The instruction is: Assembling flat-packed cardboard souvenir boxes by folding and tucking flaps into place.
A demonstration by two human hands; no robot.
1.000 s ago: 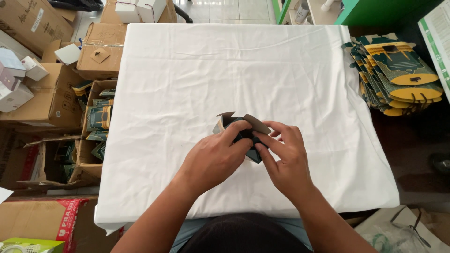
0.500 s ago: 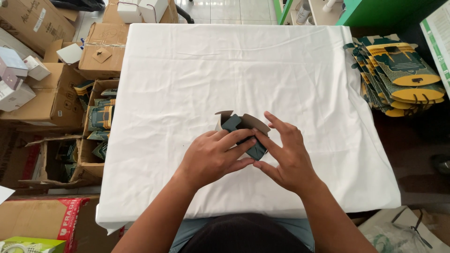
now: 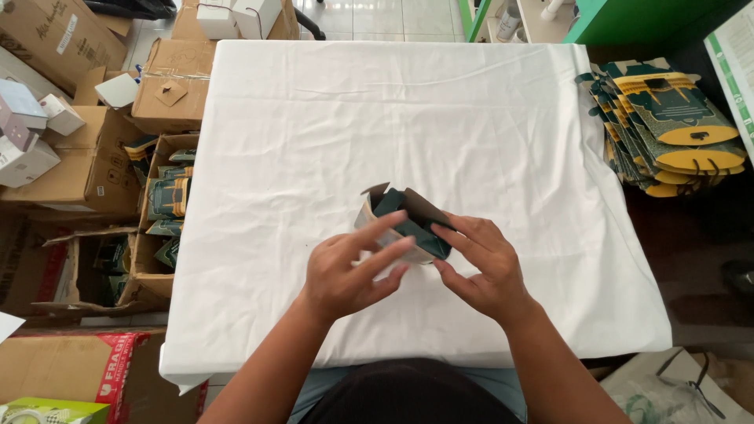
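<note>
Head view, the only one: both hands work one small dark green carton [image 3: 408, 220] just above the white cloth on the table [image 3: 408, 110], near-centre, toward the person's edge.

Left hand [image 3: 345, 271]: fingers spread and extended, fingertips [image 3: 397, 246] lying across the carton's near-left face. Pressing rather than wrapping round it.

Right hand [image 3: 483, 263]: fingers curled in from the right, tips at the carton's near-right corner. Both hands are clamped on the same carton, thumbs close together under it; exact thumb contact is hidden.

Carton: half formed, tilted, open end facing away from the person. Pale inner flap sticks up at the far-left corner, brown inside shows on the top panel.

Around it:
- Stack of flat green-and-yellow cartons [image 3: 667, 126] off the table's right edge, fanned out, well apart from the hands.
- Open cardboard box [image 3: 161, 196] left of the table with more green pieces inside.
- More brown boxes [image 3: 47, 169] and small white boxes [image 3: 236, 16] further left and at the top.
</note>
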